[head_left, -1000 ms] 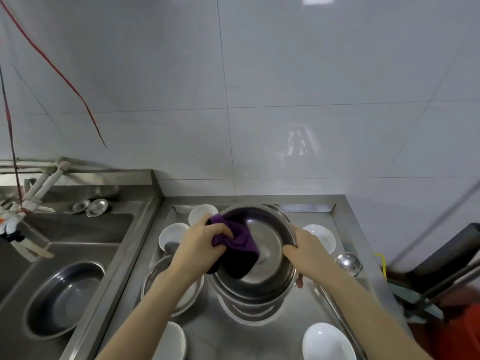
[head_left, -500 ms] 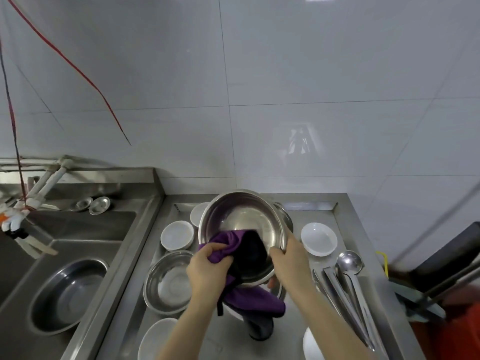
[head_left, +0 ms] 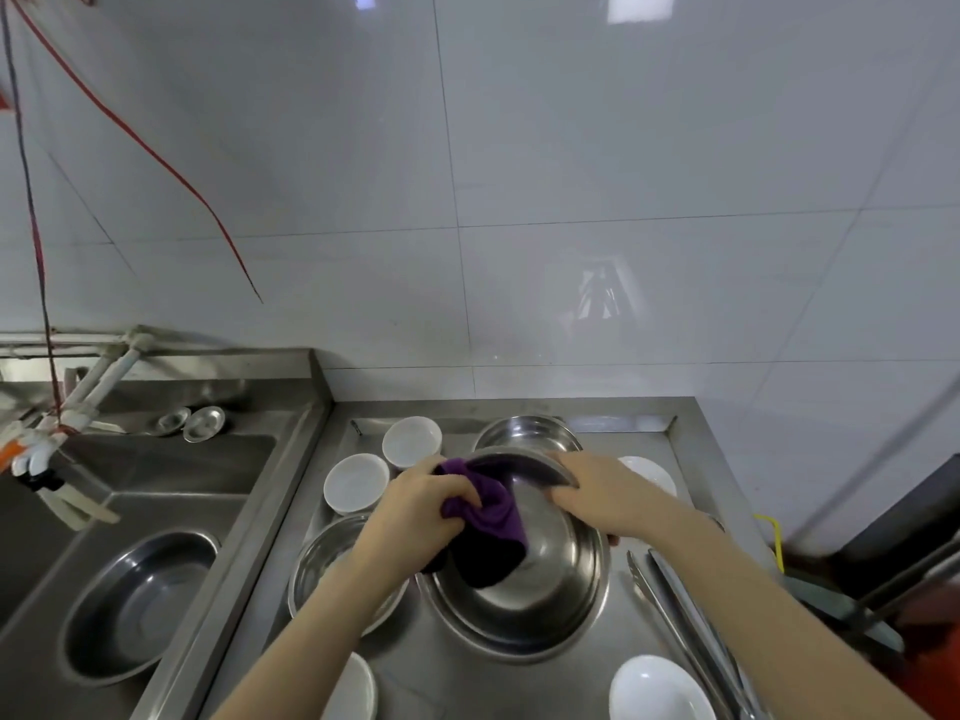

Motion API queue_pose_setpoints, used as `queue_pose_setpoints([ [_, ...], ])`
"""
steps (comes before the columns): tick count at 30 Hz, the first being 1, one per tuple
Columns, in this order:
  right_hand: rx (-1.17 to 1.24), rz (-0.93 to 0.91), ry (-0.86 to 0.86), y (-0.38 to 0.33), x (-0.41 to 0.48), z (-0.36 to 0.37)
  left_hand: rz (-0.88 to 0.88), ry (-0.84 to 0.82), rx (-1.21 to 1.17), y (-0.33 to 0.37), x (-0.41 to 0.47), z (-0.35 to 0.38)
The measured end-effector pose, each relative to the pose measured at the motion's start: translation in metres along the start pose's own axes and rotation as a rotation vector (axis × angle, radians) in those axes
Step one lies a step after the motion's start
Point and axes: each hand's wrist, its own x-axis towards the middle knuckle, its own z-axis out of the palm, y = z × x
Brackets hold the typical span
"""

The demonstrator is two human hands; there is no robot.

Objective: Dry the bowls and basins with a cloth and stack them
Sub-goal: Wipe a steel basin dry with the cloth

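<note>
On the steel counter (head_left: pixel 467 683), the left forearm hides much of a smaller basin (head_left: pixel 319 563), and a white bowl (head_left: pixel 660 688) is cut off by the bottom edge. At the counter's middle, the left hand (head_left: pixel 421 517) bunches a purple cloth (head_left: pixel 493 511) in curled fingers against the inside of the large basin (head_left: pixel 545 589). The right hand (head_left: pixel 602 496) grips its far rim, fingers curled over. Whether the basin rests on the counter is unclear.

Bottom edge cuts off the near-right white bowl (head_left: pixel 658 688).

Head camera faces forward and down, near counter (head_left: pixel 493 688)
</note>
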Motion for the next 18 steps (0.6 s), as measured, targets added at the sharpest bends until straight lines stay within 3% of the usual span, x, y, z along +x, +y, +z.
queue_pose_setpoints([
  [3, -0.096, -0.123, 0.367, 0.01, -0.011, 0.018, -0.171, 0.028, -0.04, -0.002, -0.001, -0.007],
  [6, -0.251, -0.412, 0.71, 0.016, -0.026, 0.03, -0.273, 0.08, -0.096, -0.005, -0.002, -0.015],
  [9, -0.511, -0.667, 0.589, 0.02, -0.032, 0.047, -0.338, 0.104, -0.196, -0.002, 0.001, -0.019],
  [12, -0.751, -0.741, 0.49, 0.03, -0.022, 0.072, -0.424, 0.099, -0.362, 0.002, 0.004, -0.021],
  [16, -0.703, -0.723, 0.574, 0.036, -0.011, 0.074, -0.476, 0.052, -0.627, -0.002, 0.002, -0.025],
  [18, -0.584, -0.684, 0.607, 0.04, -0.007, 0.069, -0.524, 0.11, -0.696, -0.009, -0.002, -0.027],
])
